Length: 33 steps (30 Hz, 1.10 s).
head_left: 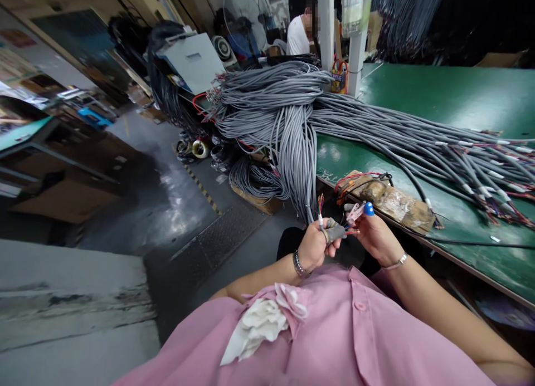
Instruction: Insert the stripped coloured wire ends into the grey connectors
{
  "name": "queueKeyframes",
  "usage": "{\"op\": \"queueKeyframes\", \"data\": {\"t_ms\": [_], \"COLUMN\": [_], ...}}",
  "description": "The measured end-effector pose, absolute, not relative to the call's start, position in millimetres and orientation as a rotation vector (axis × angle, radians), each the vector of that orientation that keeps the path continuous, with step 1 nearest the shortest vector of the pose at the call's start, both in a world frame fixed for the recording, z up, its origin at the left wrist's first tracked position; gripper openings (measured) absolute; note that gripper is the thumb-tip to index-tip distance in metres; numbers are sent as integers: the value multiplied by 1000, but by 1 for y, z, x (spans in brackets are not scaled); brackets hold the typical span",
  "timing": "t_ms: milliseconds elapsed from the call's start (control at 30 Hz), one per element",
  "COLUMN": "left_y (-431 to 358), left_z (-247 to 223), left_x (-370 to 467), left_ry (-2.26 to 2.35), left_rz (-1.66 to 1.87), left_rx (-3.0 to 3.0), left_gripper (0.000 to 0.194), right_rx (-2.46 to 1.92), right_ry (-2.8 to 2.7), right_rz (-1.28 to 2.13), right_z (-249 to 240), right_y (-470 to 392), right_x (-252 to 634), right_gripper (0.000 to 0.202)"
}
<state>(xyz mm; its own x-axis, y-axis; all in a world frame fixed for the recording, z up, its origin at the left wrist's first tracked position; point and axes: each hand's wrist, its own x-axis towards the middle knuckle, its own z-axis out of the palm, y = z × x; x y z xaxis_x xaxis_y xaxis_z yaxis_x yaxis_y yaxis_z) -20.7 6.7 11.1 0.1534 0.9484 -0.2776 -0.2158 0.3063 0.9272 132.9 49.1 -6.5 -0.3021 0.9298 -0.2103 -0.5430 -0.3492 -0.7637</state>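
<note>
White-banded cable [321, 220] in left hand [314, 247], coloured wires [320, 202] above

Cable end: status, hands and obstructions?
Left hand holds cable end, coloured wires showing. Right hand close beside, grip unclear. Worn block on bench beyond, not between them.

The left hand [314, 248] hides part of the held cable [320, 220]; thin wires [352, 231] by the right hand [378, 238] are too small to count. The green table [438, 93] runs off the right edge. A workbench [27, 131] appears blurred, cut by the left edge.
</note>
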Motion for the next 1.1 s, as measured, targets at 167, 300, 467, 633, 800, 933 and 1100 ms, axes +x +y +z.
{"op": "queueKeyframes", "data": {"t_ms": [167,300,467,633,800,933,1100], "left_y": [14,17,15,5,-6,-4,2], "left_z": [10,9,7,9,10,10,10], "left_x": [-20,-19,-19,-24,-32,-33,-30], "left_ry": [1021,1019,1025,1041,1051,1031,1002], "left_rz": [954,860,861,862,878,922,962], "left_rx": [866,902,914,928,920,908,864], "left_gripper": [29,31,29,28,28,29,31], "right_rx": [-828,-851,-797,-746,-755,-742,-805], "right_ry": [-637,-610,-572,-538,-558,-619,-737], "right_rz": [1741,1703,1789,1961,2037,2019,1895], "right_z": [-8,-5,-2,-8,-14,-9,-3], "right_y": [48,47,46,42,41,44,46], "right_x": [129,127,127,134,144,145,142], "right_gripper": [39,38,39,47,52,52,33]}}
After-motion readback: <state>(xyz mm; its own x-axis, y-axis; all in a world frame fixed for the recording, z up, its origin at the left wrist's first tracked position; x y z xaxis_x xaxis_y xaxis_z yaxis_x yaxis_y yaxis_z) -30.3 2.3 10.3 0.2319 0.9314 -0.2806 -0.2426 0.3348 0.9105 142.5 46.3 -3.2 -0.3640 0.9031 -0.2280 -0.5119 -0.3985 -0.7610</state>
